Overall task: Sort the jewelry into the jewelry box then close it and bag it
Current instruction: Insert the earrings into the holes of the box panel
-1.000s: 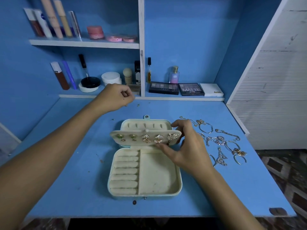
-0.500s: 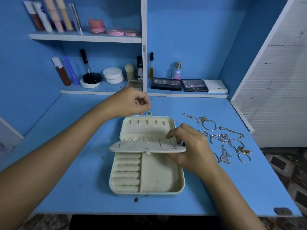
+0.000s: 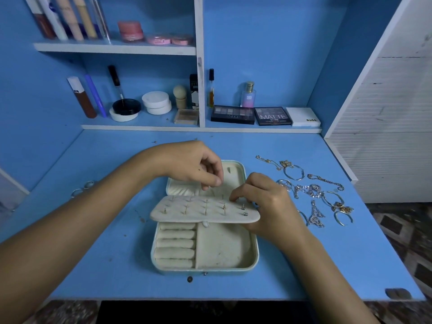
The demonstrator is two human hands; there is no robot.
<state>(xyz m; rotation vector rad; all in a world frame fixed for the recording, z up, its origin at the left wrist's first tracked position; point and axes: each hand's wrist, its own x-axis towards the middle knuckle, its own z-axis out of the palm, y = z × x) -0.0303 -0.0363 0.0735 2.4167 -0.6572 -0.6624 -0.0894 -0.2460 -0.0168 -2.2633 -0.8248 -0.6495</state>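
— Where's the jewelry box (image 3: 224, 258)?
— Near the tabletop's front edge. Your right hand (image 3: 264, 204) grips its earring flap (image 3: 205, 210); your left hand (image 3: 194, 166) pinches something tiny. Fumble, and it probably drops.

The cream jewelry box (image 3: 224, 251) lies open on the bench, lid far, ring rolls in its near-left compartment. Its earring flap (image 3: 203, 210) lies level across the middle, posts sticking up. Loose bracelets and chains (image 3: 313, 190) lie to its right.

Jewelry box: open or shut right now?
Open. The jewelry box lid lies back on the desk, its tray is exposed, and the earring panel spans the hinge.
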